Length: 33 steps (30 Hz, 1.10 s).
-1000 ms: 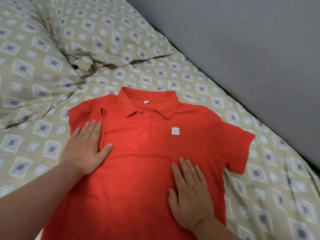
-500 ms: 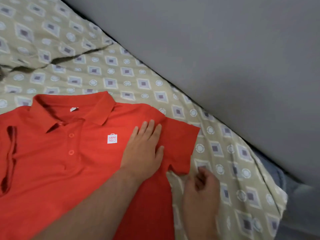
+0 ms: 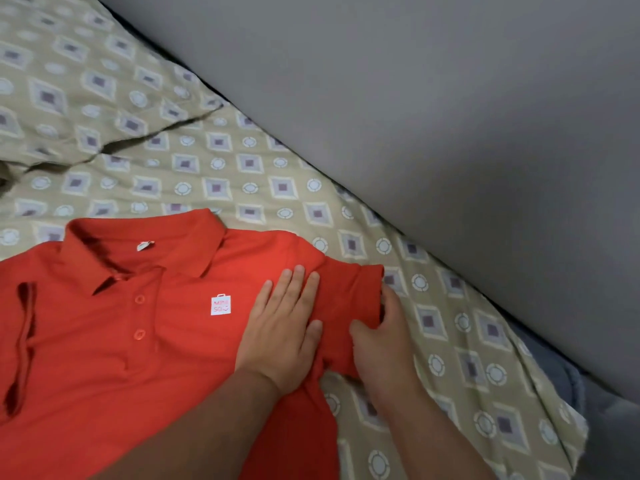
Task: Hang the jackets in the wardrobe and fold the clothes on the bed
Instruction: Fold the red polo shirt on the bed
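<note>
White logo patch (image 3: 220, 304) on red polo (image 3: 104, 375), below the collar (image 3: 194, 244): red print, "MINI" over "SO", last characters too blurred to read. Small white neck tag (image 3: 144, 245) inside the collar: nothing legible.

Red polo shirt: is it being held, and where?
The right hand grips the red polo shirt by its sleeve; the left hand only presses flat.

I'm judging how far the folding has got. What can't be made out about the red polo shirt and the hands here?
Head view only:
Red polo shirt: hem cut off by the bottom edge, far side by the left edge.
Right hand: fingertips hidden behind the sleeve it grips.
Logo patch: lettering too blurred to read surely.
Fabric under the flat left hand: covered by it.
</note>
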Motion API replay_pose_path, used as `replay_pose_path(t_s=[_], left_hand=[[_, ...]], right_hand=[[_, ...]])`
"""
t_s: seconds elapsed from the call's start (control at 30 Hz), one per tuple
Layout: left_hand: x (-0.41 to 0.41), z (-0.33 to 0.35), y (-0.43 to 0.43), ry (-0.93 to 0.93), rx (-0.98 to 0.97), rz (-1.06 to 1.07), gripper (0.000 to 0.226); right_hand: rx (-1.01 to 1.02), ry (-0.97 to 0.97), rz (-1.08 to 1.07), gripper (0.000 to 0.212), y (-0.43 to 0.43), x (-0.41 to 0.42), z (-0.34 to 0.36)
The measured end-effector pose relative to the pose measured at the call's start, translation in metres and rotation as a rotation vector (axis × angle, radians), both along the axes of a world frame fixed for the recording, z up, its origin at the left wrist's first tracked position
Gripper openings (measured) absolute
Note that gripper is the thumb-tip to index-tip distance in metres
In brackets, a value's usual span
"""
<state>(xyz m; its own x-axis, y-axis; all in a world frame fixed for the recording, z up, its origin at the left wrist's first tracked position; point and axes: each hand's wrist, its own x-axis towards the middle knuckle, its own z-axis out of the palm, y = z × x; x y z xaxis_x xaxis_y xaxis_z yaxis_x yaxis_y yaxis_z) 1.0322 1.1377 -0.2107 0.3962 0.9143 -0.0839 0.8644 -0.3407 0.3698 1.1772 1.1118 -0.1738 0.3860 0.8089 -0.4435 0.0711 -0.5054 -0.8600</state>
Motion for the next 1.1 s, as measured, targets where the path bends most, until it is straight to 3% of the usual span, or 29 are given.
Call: replay_pose_path(t_s=[0.13, 0.23, 0.4, 0.53, 0.77, 1.1], left_hand=[[-0.011, 0.008, 0.003, -0.153, -0.029, -0.004, 0.062], [-0.059, 0.028, -0.001, -0.268, -0.043, 0.126, 0.06], [-0.184, 0.029, -0.032, 0.043, 0.044, 0.439, 0.073], [-0.216, 0.012, -0.055, 0.231, -0.028, 0.414, 0.077], [-0.218, 0.0, -0.054, 0.247, -0.004, 0.406, 0.071], [-0.216, 0.001, -0.057, 0.281, -0.038, 0.363, 0.078]], right_hand=[[0.134, -0.097, 0.011, 0.074, 0.0, -0.016, 0.014], [0.236, -0.236, 0.136, 0.079, 0.003, -0.041, 0.029], [0.209, -0.618, 0.54, 0.075, 0.008, -0.109, 0.025], [0.065, -0.738, 0.769, 0.075, 0.006, -0.144, -0.001], [0.067, -1.067, 0.709, 0.079, -0.005, -0.16, -0.031], [0.034, -1.12, 0.78, 0.077, -0.01, -0.159, -0.026]])
